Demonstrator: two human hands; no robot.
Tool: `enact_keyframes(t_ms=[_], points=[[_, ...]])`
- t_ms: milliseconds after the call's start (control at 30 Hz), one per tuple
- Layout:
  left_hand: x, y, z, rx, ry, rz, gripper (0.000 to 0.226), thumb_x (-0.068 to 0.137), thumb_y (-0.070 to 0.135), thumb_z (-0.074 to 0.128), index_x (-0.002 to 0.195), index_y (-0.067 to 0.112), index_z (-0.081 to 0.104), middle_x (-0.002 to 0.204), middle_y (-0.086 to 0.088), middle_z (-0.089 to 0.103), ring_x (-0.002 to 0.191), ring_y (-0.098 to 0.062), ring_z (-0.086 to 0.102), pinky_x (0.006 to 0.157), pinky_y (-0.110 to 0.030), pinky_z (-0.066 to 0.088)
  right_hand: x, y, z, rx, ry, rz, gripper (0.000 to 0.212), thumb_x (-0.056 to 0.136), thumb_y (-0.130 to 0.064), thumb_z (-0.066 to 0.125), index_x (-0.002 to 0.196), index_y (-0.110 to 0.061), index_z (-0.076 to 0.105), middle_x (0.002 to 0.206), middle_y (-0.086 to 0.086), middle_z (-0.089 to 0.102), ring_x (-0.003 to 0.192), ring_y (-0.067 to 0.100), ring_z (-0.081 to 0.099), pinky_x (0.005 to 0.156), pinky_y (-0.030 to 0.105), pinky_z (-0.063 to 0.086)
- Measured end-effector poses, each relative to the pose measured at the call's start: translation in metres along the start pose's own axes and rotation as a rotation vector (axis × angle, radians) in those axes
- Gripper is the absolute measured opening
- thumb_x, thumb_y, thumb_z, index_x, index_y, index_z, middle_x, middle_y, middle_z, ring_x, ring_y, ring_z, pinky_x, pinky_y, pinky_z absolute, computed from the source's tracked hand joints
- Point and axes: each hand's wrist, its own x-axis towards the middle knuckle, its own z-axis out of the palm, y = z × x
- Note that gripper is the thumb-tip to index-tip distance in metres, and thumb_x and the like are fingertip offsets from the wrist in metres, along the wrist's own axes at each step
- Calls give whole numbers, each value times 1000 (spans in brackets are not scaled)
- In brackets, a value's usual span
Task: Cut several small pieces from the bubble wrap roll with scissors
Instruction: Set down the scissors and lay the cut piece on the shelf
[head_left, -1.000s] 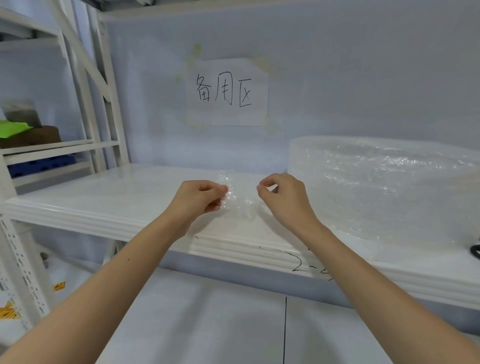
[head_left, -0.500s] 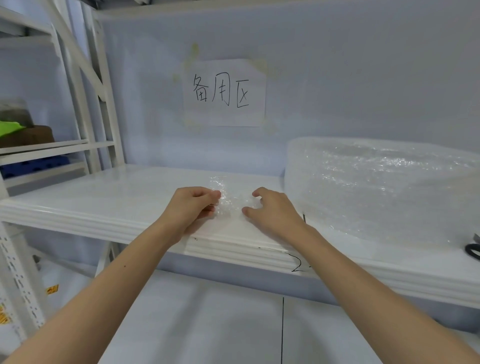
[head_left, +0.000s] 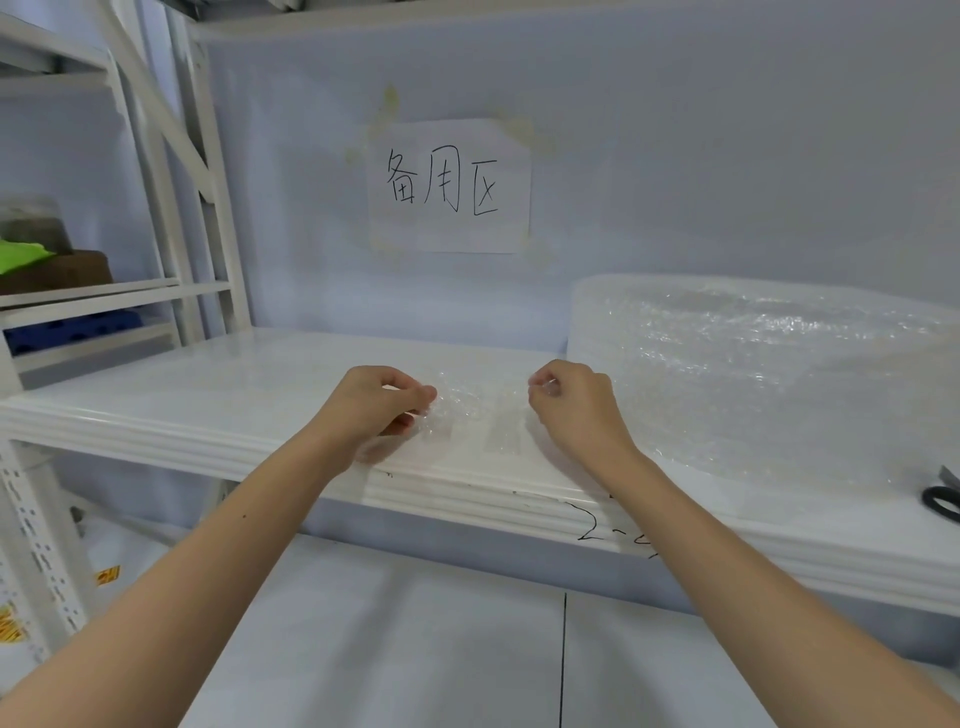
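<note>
Pinching opposite edges, the left hand (head_left: 375, 400) and right hand (head_left: 571, 402) hold a bubble wrap piece (head_left: 475, 410) stretched between them.

A handwritten paper sign (head_left: 450, 186) hangs on the wall above the white shelf (head_left: 218, 400), beside neighbouring racking (head_left: 156, 171).

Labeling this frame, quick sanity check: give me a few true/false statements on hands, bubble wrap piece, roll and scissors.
1. Both hands pinch a small bubble wrap piece: left hand, right hand. True.
2. The right hand grips the scissors. False: the scissors lie on the shelf at the far right, untouched.
3. The bubble wrap roll sits right of the hands. True.
4. The roll is on the floor. False: it rests on the shelf.
</note>
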Motion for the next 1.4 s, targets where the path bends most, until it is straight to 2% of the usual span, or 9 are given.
enact_keyframes(t_ms=[133,333,533,667,800,933,1133,1300,1400], points=[[2,0,-10,119,10,-20,21,87,21,73,87,0,74,85,-9,73,63,-18,55,66,-24,51,0,-2,-1,32,25,-24,18,88,-12,52,90,-14,70,81,-4,64,85,25,66,80,32,51],[7,-2,-14,365,55,-75,20,86,19,70,83,0,76,85,-18,71,60,-21,49,57,-25,38,-2,-5,0,50,11,-30,16,88,-13,54,88,-16,70,85,-3,66,82,24,66,79,29,50],[11,-8,-18,427,79,-97,29,85,28,73,86,-1,74,66,-7,59,53,-17,46,52,-23,35,-3,-7,1,70,7,-42,17,86,-11,54,85,-16,70,80,-8,64,81,25,67,79,32,52],[11,-9,-18,427,100,-43,29,87,33,72,92,5,75,95,-12,72,73,-19,57,63,-27,43,-3,-7,2,106,3,-33,19,85,-13,55,75,-24,65,75,-13,64,80,23,67,76,36,54],[9,-5,-19,411,135,12,31,91,39,65,104,12,72,110,0,65,105,-22,58,88,-30,43,-3,-7,4,150,8,-24,19,86,-15,57,73,-26,65,75,-9,66,75,21,67,75,39,57],[-1,3,-11,323,145,157,24,94,34,61,108,18,72,112,3,69,103,-15,61,89,-29,45,-4,-9,5,193,11,-57,18,88,-17,58,75,-27,65,77,-11,66,79,20,66,79,40,56],[-13,16,16,221,-71,265,28,94,20,60,121,24,69,98,4,72,77,-8,63,87,-28,54,-7,-16,6,295,39,-66,18,89,-15,58,79,-27,67,83,-2,72,80,19,68,76,35,55],[-21,22,26,-48,-280,206,52,94,1,57,139,26,52,112,-2,70,87,-10,69,87,-25,57,-9,-22,0,439,8,0,13,92,-12,57,93,-12,70,86,5,73,69,16,67,66,31,56],[-23,25,31,-90,-291,245,52,93,8,64,138,31,52,124,1,63,95,-15,72,90,-29,57,-10,-23,0,477,-39,1,13,92,-15,59,94,-12,71,87,4,74,67,12,68,63,28,57]])
